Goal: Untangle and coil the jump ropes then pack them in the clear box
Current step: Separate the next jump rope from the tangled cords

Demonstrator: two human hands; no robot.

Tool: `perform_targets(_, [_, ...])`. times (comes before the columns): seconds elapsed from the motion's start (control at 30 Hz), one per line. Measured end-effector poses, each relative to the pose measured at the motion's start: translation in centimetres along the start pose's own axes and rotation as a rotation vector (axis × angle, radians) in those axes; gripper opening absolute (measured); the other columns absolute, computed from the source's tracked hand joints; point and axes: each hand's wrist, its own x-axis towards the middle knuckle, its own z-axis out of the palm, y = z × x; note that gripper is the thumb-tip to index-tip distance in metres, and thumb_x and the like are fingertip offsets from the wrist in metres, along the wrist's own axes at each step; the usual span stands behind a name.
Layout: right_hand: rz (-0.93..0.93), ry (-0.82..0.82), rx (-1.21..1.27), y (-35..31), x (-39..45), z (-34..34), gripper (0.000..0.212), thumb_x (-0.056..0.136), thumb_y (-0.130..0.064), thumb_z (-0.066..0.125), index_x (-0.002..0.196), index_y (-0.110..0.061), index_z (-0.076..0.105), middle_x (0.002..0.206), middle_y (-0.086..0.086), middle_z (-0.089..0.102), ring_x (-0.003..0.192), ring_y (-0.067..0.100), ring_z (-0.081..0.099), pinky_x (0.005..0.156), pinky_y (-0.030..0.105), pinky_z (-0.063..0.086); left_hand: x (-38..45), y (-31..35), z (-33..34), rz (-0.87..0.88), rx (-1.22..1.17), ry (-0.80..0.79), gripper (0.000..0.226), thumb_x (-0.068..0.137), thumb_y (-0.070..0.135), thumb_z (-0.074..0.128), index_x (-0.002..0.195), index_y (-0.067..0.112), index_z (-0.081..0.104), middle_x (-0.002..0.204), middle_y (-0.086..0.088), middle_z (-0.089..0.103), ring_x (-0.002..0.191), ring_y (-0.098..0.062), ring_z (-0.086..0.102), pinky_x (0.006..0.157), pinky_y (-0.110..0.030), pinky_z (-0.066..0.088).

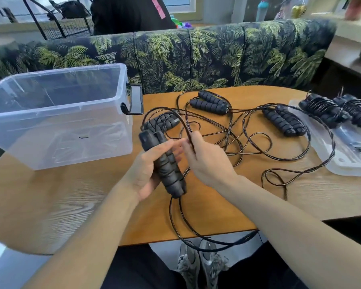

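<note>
My left hand (pixel 146 170) grips a pair of black foam jump-rope handles (pixel 165 163), held together and pointing up-left. Their cord (pixel 176 217) loops down over the table's front edge. My right hand (pixel 204 157) pinches a loop of black cord (pixel 188 130) just right of those handles. Behind lie three more handle pairs in tangled cord: one (pixel 160 123) near the box, one (pixel 210 103) mid-table, one (pixel 283 122) to the right. Two coiled ropes (pixel 337 111) rest on the clear lid (pixel 350 161) at far right. The clear box (pixel 56 113) stands open at the left.
The wooden table (pixel 227 201) has a rounded front edge. A palm-print sofa back (pixel 185 59) runs behind it, with a person in dark clothes beyond. My shoes (pixel 200 265) show below the table edge, where cord hangs.
</note>
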Motion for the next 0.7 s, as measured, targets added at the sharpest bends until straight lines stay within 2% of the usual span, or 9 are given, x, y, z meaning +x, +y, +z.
perform_targets(0.07, [-0.008,-0.083,-0.012,-0.1,-0.3,0.4,0.021,0.108,-0.04,0.031,0.103,-0.021,0.036,0.067,-0.006,0.058,0.055,0.026,0.052,0.05,0.033,0.031,0.1,-0.3,0.6,0.007,-0.071,0.005,0.021,0.087,0.029,0.068,0.096,0.017,0.082,0.118,-0.012,0.074,0.114,-0.028,0.07,0.098,-0.046,0.055])
perform_targets(0.17, [-0.027,-0.191,-0.044,0.1,-0.4,-0.1,0.031,0.108,-0.04,0.027,0.124,-0.017,0.04,0.085,0.004,0.068,0.073,0.032,0.063,0.059,0.035,0.038,0.6,-0.4,0.7,0.05,-0.134,0.02,0.037,0.091,0.031,0.063,0.116,0.004,0.073,0.122,-0.015,0.072,0.117,-0.032,0.068,0.1,-0.048,0.054])
perform_targets(0.23, [-0.058,-0.248,-0.071,0.3,-0.5,-0.6,0.032,0.108,-0.039,0.028,0.126,-0.018,0.044,0.096,0.006,0.07,0.085,0.033,0.066,0.067,0.036,0.044,0.7,-0.2,0.9,0.088,-0.126,0.013,0.026,0.093,0.029,0.059,0.093,0.008,0.075,0.104,-0.009,0.076,0.105,-0.026,0.071,0.095,-0.043,0.054])
perform_targets(0.3, [-0.136,-0.213,-0.103,0.4,-0.6,-0.9,0.029,0.107,-0.039,0.034,0.124,-0.023,0.05,0.101,0.001,0.07,0.09,0.031,0.065,0.068,0.034,0.043,0.6,0.0,1.3,0.125,-0.141,-0.027,0.034,0.097,0.028,0.051,0.069,0.018,0.068,0.078,-0.001,0.067,0.08,-0.018,0.066,0.087,-0.038,0.051])
perform_targets(0.37, [-0.188,-0.176,-0.086,1.0,-0.4,-1.3,0.023,0.102,-0.044,0.042,0.113,-0.029,0.056,0.091,-0.007,0.067,0.081,0.023,0.063,0.063,0.031,0.04,0.6,0.4,1.3,0.142,-0.215,-0.043,0.037,0.097,0.026,0.05,0.063,0.021,0.065,0.069,0.0,0.057,0.07,-0.016,0.057,0.082,-0.037,0.047])
perform_targets(0.43, [-0.155,-0.212,-0.083,2.6,0.0,-1.8,0.02,0.098,-0.046,0.051,0.099,-0.028,0.06,0.079,-0.011,0.065,0.072,0.015,0.06,0.061,0.029,0.044,1.0,0.9,0.7,0.161,-0.28,-0.003,0.025,0.094,0.024,0.054,0.071,0.018,0.061,0.07,-0.002,0.053,0.065,-0.017,0.053,0.076,-0.037,0.052])
perform_targets(0.5, [-0.113,-0.31,-0.117,4.5,0.4,-2.4,0.019,0.095,-0.043,0.059,0.089,-0.026,0.063,0.078,-0.01,0.063,0.073,0.012,0.058,0.064,0.031,0.05,1.3,1.3,-0.4,0.155,-0.298,0.047,0.014,0.093,0.023,0.056,0.081,0.016,0.052,0.072,-0.004,0.05,0.062,-0.018,0.048,0.066,-0.035,0.052])
perform_targets(0.6, [-0.092,-0.367,-0.19,6.8,0.8,-3.0,0.022,0.095,-0.046,0.059,0.091,-0.025,0.065,0.082,-0.01,0.063,0.077,0.011,0.058,0.07,0.03,0.053,1.4,1.5,-2.4,0.12,-0.235,0.086,0.015,0.092,0.024,0.058,0.086,0.015,0.047,0.072,-0.005,0.049,0.059,-0.018,0.046,0.057,-0.031,0.047])
perform_targets(0.7, [-0.07,-0.34,-0.228,8.4,1.1,-3.5,0.025,0.094,-0.046,0.058,0.097,-0.024,0.07,0.088,-0.008,0.065,0.085,0.013,0.06,0.078,0.035,0.056,1.0,2.0,-3.7,0.065,-0.106,0.055,0.016,0.093,0.026,0.057,0.087,0.014,0.047,0.072,-0.007,0.049,0.057,-0.019,0.044,0.054,-0.03,0.045])
